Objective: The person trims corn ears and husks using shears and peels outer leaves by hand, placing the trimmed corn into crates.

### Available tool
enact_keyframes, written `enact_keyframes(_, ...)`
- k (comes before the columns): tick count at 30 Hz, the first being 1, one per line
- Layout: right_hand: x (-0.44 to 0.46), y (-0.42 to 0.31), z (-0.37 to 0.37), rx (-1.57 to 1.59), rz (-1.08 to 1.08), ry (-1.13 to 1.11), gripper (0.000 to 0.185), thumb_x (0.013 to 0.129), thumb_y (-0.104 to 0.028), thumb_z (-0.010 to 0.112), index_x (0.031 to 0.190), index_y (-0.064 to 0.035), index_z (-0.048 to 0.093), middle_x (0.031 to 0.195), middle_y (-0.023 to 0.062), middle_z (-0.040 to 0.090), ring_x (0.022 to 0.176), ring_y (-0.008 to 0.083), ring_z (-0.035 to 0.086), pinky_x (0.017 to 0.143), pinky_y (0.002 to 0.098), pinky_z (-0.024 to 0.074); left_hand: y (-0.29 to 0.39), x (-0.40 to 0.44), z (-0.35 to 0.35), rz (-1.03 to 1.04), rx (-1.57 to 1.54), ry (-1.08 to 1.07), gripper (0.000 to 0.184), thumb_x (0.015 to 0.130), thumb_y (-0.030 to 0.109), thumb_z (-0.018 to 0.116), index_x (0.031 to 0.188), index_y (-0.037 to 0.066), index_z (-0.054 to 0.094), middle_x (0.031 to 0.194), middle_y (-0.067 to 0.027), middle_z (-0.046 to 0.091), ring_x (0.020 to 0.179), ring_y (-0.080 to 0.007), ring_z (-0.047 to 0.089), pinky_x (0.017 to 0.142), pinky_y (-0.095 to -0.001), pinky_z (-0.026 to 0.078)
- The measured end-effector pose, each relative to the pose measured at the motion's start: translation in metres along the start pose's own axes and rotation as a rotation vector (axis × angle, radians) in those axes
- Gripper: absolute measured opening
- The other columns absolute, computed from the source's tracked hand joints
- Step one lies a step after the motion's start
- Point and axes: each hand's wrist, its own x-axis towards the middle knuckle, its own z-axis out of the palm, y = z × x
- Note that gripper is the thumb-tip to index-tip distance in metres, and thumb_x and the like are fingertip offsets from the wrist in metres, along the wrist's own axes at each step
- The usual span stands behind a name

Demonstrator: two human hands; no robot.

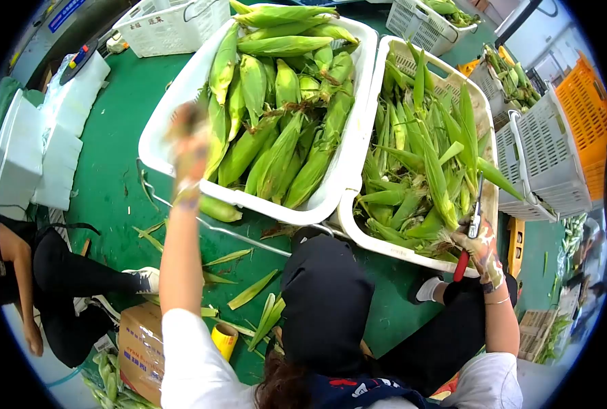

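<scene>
My left hand (190, 146), in a patterned glove, is smeared by motion over the left rim of a white crate (155, 146). Whether it holds anything cannot be made out. Unhusked ears of corn (252, 85) fill that crate. On the right, my right hand (482, 251), also gloved, is closed around a red-handled cutting tool (462, 266), its narrow metal end pointing up. This hand is at the front right corner of a second white crate (402, 251), heaped with green corn husks (432, 170). The base of a husk bundle lies against or right beside my fingers.
Loose husks (252, 290) and an ear of corn (219, 210) lie on the green floor near a metal bar (242, 240). Another person's leg (89, 269) and a cardboard box (142, 341) are at left. Grey crates (545, 146) and an orange crate (585, 102) stand right.
</scene>
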Motion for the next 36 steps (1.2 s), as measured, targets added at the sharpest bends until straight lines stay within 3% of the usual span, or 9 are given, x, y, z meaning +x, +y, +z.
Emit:
enact_keyframes(7,-0.003,-0.013,-0.008,-0.032,-0.031,-0.145,0.047,0.059,-0.020,0.079,0.092,-0.0039,0.050,0.079,0.0076,0.061,0.070,0.0166,0.060,0.066,0.0293,0.0498,-0.113,-0.005,0.191,0.047,1.491,-1.133,0.035,0.078,0.037,0.058,0.095,0.006,0.059,0.090,-0.0145,0.064,0.091,-0.0286,0.062,0.072,-0.0403,0.049)
enact_keyframes(10,-0.006,-0.002,-0.022,-0.015,0.014,-0.206,0.053,0.058,-0.022,0.080,0.096,-0.0046,0.048,0.076,0.0066,0.061,0.071,0.0166,0.061,0.065,0.0297,0.0499,-0.132,-0.008,0.183,-0.237,1.265,-0.834,0.045,0.078,0.039,0.060,0.103,0.002,0.051,0.097,-0.0176,0.061,0.093,-0.0332,0.059,0.075,-0.0427,0.048)
enact_keyframes(15,-0.005,-0.010,-0.037,0.136,-0.178,-0.235,0.050,0.061,-0.023,0.078,0.096,-0.0039,0.048,0.085,0.0112,0.061,0.076,0.0218,0.062,0.068,0.0318,0.0497,0.005,0.002,0.141,0.122,0.903,-0.701,0.060,0.079,0.035,0.064,0.117,-0.006,0.043,0.106,-0.0258,0.056,0.095,-0.0379,0.057,0.084,-0.0414,0.045)
enact_keyframes(19,0.006,-0.037,-0.031,0.288,-0.542,0.020,0.048,0.068,-0.020,0.071,0.106,-0.0030,0.047,0.086,0.0106,0.062,0.070,0.0219,0.062,0.063,0.0311,0.0507,0.104,0.028,0.127,0.040,-0.198,-0.822,0.066,0.076,0.006,0.066,0.130,-0.006,0.032,0.114,-0.0149,0.051,0.105,-0.0222,0.052,0.089,-0.0332,0.044)
enact_keyframes(23,-0.015,-0.094,-0.074,0.709,-0.632,0.095,0.037,0.076,-0.018,0.066,0.107,-0.0036,0.049,0.084,0.0092,0.063,0.066,0.0182,0.061,0.061,0.0288,0.0498,0.212,-0.003,0.180,0.383,-0.149,-1.055,0.074,0.071,0.001,0.070,0.134,0.005,0.031,0.127,-0.0116,0.042,0.114,-0.0181,0.045,0.090,-0.0297,0.042)
enact_keyframes(25,-0.025,-0.098,-0.095,0.641,-0.701,0.226,0.041,0.074,-0.020,0.068,0.106,-0.0039,0.049,0.084,0.0085,0.062,0.069,0.0170,0.060,0.064,0.0290,0.0491,0.246,-0.035,0.198,-0.164,-0.248,-1.108,0.074,0.071,0.002,0.071,0.134,0.009,0.032,0.124,-0.0119,0.046,0.109,-0.0183,0.049,0.085,-0.0292,0.045)
enact_keyframes(29,-0.036,-0.079,-0.117,0.613,-0.800,0.278,0.044,0.070,-0.021,0.070,0.106,-0.0041,0.052,0.083,0.0083,0.062,0.073,0.0183,0.058,0.069,0.0308,0.0476,0.215,-0.082,0.235,-0.363,-0.366,-1.330,0.072,0.075,0.007,0.070,0.135,0.009,0.030,0.111,-0.0138,0.054,0.085,-0.0174,0.061,0.076,-0.0291,0.050)
enact_keyframes(34,-0.043,-0.033,-0.123,0.292,-0.728,0.317,0.051,0.072,-0.023,0.068,0.114,-0.0024,0.048,0.093,0.0110,0.061,0.084,0.0205,0.057,0.077,0.0315,0.0455,0.202,-0.159,0.273,-0.588,-0.433,-1.154,0.067,0.078,0.002,0.062,0.135,0.007,0.027,0.108,-0.0140,0.055,0.091,-0.0174,0.057,0.081,-0.0278,0.046)
enact_keyframes(36,-0.040,-0.013,-0.110,0.177,-0.776,0.450,0.045,0.072,-0.023,0.066,0.110,-0.0028,0.050,0.090,0.0153,0.060,0.082,0.0289,0.057,0.075,0.0344,0.0461,0.195,-0.181,0.290,-0.259,-0.501,-1.152,0.053,0.082,0.005,0.059,0.129,0.001,0.035,0.116,-0.0116,0.051,0.099,-0.0181,0.054,0.085,-0.0297,0.045)
